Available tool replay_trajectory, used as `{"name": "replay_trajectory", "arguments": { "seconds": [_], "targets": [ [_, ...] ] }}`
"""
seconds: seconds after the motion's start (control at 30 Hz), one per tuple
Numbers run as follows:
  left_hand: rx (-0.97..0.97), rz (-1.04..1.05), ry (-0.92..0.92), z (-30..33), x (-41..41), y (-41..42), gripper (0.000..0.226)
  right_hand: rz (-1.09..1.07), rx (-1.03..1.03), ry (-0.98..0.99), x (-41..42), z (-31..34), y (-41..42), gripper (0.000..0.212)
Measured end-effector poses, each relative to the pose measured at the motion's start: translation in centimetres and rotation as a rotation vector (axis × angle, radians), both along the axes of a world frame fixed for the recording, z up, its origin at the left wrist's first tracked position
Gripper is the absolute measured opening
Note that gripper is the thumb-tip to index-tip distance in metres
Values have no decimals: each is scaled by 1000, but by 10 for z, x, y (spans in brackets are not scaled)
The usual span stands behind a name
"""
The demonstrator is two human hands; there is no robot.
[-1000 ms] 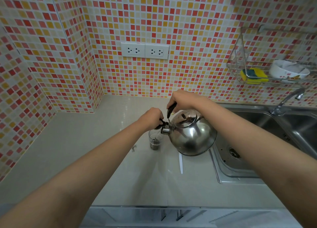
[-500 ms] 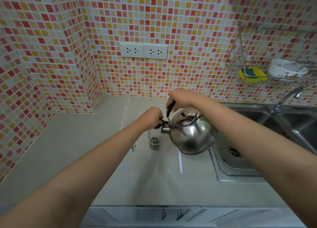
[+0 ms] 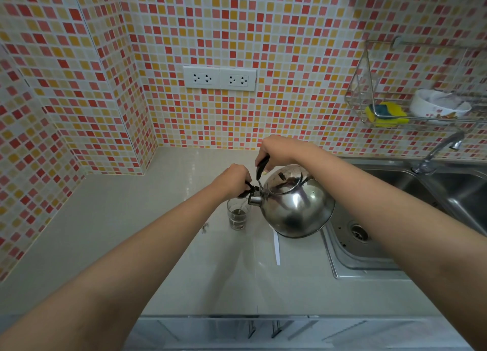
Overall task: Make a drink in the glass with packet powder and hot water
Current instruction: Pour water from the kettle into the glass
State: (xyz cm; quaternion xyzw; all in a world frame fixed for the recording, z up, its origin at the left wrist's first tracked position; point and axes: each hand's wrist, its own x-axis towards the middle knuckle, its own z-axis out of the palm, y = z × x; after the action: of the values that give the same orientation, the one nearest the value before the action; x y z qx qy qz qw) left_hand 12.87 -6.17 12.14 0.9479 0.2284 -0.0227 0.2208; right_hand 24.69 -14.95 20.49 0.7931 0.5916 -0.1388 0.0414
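A small clear glass (image 3: 238, 215) stands on the beige counter (image 3: 131, 232) and holds dark liquid in its lower half. A shiny steel kettle (image 3: 295, 204) is tilted left with its spout right over the glass, and a thin stream falls in. My right hand (image 3: 274, 150) grips the kettle's black handle from above. My left hand (image 3: 233, 179) pinches the black spout cap and holds it up. A thin white packet strip (image 3: 276, 246) lies on the counter under the kettle.
A steel sink (image 3: 369, 245) with a drain lies right of the kettle, with a tap (image 3: 437, 153) behind it. A wire rack (image 3: 411, 108) on the tiled wall holds a yellow sponge and a white bowl. Two sockets (image 3: 220, 78) sit on the back wall.
The kettle stays tipped over the glass and the pour goes on. The dark liquid in the glass stands slightly higher. Both hands keep their grips.
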Motion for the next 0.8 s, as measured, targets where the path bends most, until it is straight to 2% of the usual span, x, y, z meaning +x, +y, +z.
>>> {"name": "replay_trajectory", "arguments": {
  "seconds": [0.8],
  "targets": [
    [-5,-12,-4,-2,-3,2,26,24,-11,-13,-4,3,1,33]
  ]
}}
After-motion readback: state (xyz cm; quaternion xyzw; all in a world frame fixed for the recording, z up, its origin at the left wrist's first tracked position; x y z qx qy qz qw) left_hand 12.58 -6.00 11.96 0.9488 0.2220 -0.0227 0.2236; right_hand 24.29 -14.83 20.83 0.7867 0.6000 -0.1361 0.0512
